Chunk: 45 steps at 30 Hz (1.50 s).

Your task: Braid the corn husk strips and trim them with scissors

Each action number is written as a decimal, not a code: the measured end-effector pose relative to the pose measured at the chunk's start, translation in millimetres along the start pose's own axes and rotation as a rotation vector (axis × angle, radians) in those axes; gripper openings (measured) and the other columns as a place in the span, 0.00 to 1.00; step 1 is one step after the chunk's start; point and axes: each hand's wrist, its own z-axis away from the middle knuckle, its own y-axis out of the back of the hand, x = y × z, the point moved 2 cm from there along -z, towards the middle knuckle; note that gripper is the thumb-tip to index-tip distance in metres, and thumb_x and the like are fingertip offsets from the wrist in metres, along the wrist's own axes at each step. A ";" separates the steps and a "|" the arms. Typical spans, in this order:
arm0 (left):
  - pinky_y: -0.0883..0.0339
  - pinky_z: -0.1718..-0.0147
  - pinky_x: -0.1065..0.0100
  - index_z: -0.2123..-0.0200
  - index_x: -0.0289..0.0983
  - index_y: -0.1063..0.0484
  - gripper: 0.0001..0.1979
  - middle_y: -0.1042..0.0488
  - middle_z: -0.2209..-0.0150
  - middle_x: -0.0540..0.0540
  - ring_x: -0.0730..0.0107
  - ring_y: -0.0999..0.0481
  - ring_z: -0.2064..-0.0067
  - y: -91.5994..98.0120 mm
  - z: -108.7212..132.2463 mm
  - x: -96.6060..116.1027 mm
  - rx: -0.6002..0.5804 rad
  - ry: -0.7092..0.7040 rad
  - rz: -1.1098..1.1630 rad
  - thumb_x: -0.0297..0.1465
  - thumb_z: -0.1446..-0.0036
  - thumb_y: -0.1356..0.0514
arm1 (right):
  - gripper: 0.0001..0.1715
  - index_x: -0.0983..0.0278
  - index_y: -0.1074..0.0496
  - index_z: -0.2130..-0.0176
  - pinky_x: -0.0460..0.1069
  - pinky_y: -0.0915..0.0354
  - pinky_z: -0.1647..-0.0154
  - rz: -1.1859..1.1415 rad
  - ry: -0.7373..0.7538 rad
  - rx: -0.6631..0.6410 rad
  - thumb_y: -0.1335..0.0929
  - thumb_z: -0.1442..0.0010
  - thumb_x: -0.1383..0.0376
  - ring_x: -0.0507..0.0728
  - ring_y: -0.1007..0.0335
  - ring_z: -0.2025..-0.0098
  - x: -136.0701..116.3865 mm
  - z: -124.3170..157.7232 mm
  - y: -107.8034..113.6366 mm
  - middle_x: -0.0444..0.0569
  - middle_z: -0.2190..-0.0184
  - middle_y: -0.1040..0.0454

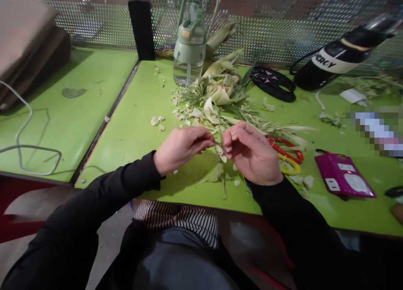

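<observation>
Left hand point(181, 149) and right hand point(252, 153) close together above the near edge of the bright green desk point(132, 130), fingertips pinched from both sides on a thin pale green strip of plant husk point(220, 146) stretched between them, just over the desk surface. At 12 o'clock from the hands, a loose heap of pale green and cream husk leaves and trimmings point(220, 99), spreading toward 2 o'clock. Further at 12 o'clock, against the perforated metal screen, a pale green plastic water bottle with loop handle point(190, 46). At 3 o'clock, touching distance from the right hand, red-handled and yellow-handled scissors point(288, 155), partly hidden under husk strips. Further at 3 o'clock, a flat magenta packet with white labels point(343, 174). At 1 o'clock, a black patterned cloth band point(273, 82), and beyond it a black cylindrical bottle with white lettering point(336, 59), lying tilted. At 9 o'clock, on the neighbouring green surface, a grey cable point(22, 147).
</observation>
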 end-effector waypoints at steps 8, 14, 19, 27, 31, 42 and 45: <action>0.37 0.70 0.73 0.65 0.34 0.31 0.06 0.26 0.70 0.48 0.75 0.29 0.70 -1.1 6.3 2.5 0.137 -0.303 -0.379 0.25 0.34 0.46 | 0.14 0.63 0.30 0.73 0.45 0.43 0.79 -0.012 -0.077 -0.063 0.29 0.39 0.61 0.48 0.40 0.78 0.4 5.9 -7.8 0.42 0.78 0.34; 0.35 0.71 0.73 0.66 0.34 0.31 0.05 0.27 0.69 0.47 0.76 0.31 0.69 3.3 2.0 -3.7 0.089 -0.171 -0.175 0.28 0.36 0.44 | 0.13 0.63 0.29 0.73 0.44 0.40 0.76 0.030 -0.095 -0.006 0.28 0.39 0.60 0.47 0.38 0.76 3.2 2.3 0.6 0.42 0.75 0.31; 0.34 0.77 0.76 0.68 0.34 0.34 0.09 0.26 0.61 0.44 0.81 0.32 0.74 7.9 -1.0 3.4 -0.122 0.089 0.435 0.33 0.40 0.40 | 0.12 0.63 0.27 0.71 0.43 0.38 0.73 0.046 -0.078 0.039 0.26 0.41 0.58 0.48 0.37 0.73 3.1 -0.3 1.9 0.43 0.71 0.29; 0.40 0.77 0.75 0.67 0.34 0.32 0.08 0.29 0.70 0.49 0.79 0.34 0.74 14.8 -1.6 5.5 -0.029 0.000 0.134 0.33 0.40 0.40 | 0.15 0.62 0.29 0.72 0.42 0.41 0.78 -0.026 -0.064 0.054 0.24 0.45 0.57 0.46 0.37 0.73 0.0 -0.1 -0.1 0.43 0.65 0.26; 0.39 0.70 0.72 0.66 0.34 0.32 0.07 0.29 0.69 0.48 0.76 0.34 0.69 16.3 -2.3 8.2 -0.061 -0.072 -0.080 0.32 0.37 0.44 | 0.17 0.62 0.31 0.73 0.43 0.50 0.84 -0.060 -0.074 -0.002 0.25 0.45 0.55 0.46 0.44 0.79 -1.9 -1.7 -0.3 0.41 0.73 0.30; 0.53 0.87 0.77 0.74 0.36 0.37 0.14 0.23 0.68 0.49 0.88 0.48 0.84 11.0 0.9 4.3 -0.136 0.285 0.671 0.35 0.43 0.37 | 0.16 0.62 0.29 0.69 0.43 0.43 0.78 0.137 -0.127 0.032 0.25 0.44 0.55 0.46 0.39 0.78 5.8 -0.2 0.8 0.40 0.75 0.28; 0.51 0.87 0.78 0.73 0.36 0.34 0.11 0.29 0.77 0.53 0.86 0.44 0.83 7.4 -0.2 3.6 -0.164 0.348 0.752 0.33 0.42 0.36 | 0.16 0.63 0.29 0.69 0.43 0.43 0.77 0.171 -0.122 0.042 0.26 0.43 0.54 0.46 0.38 0.77 6.4 -0.6 1.2 0.41 0.73 0.26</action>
